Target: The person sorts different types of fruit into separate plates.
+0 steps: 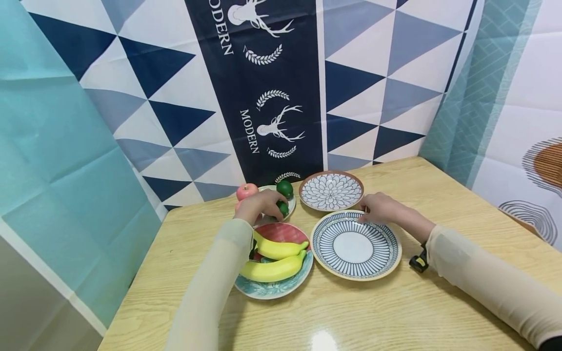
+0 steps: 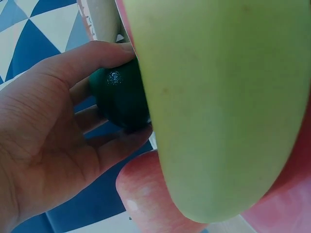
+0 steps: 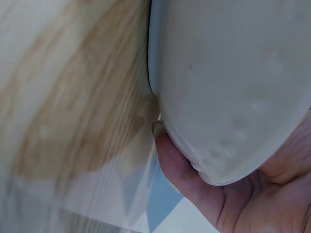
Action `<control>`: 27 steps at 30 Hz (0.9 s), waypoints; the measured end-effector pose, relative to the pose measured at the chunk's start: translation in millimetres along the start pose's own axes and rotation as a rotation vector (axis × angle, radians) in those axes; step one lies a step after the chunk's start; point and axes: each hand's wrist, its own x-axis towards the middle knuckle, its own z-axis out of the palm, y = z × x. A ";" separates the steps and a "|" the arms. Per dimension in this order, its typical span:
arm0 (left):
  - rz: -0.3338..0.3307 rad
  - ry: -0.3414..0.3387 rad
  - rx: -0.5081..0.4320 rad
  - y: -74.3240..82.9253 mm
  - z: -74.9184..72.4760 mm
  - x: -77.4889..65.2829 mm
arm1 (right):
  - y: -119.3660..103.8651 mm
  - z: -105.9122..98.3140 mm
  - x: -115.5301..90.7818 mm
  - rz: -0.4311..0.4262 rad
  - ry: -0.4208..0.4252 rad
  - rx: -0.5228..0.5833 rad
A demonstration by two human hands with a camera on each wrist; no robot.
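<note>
My left hand (image 1: pixel 265 202) reaches over the small light plate (image 1: pixel 293 207) at the back. Its thumb and fingers grip a dark green lime (image 2: pixel 119 94), partly covered by the hand in the head view. Behind it lies a second lime (image 1: pixel 284 188). Pink-red apples (image 1: pixel 247 190) are left of the hand. Below the left forearm, two bananas (image 1: pixel 276 267) rest on a pink and teal plate (image 1: pixel 274 292). My right hand (image 1: pixel 381 208) holds the far rim of a blue-and-white striped plate (image 1: pixel 353 247); the pale underside of a plate (image 3: pixel 228 87) fills much of the right wrist view.
A brown-rimmed plate with a flower pattern (image 1: pixel 331 191) sits at the back, just beyond the striped plate. All of it stands on a light wooden table (image 1: pixel 351 317). A patterned cloth (image 1: pixel 281 97) hangs behind the table's far edge.
</note>
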 end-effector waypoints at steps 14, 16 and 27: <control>0.053 -0.003 0.034 -2.2 7.3 0.7 | 3.1 7.3 -1.9 0.001 -0.005 0.009; 0.049 0.007 0.017 -2.1 9.0 0.6 | 2.7 7.6 -2.1 -0.005 -0.004 0.009; 0.205 0.129 0.212 10.2 0.7 2.2 | 0.1 -0.6 0.6 -0.021 -0.002 -0.005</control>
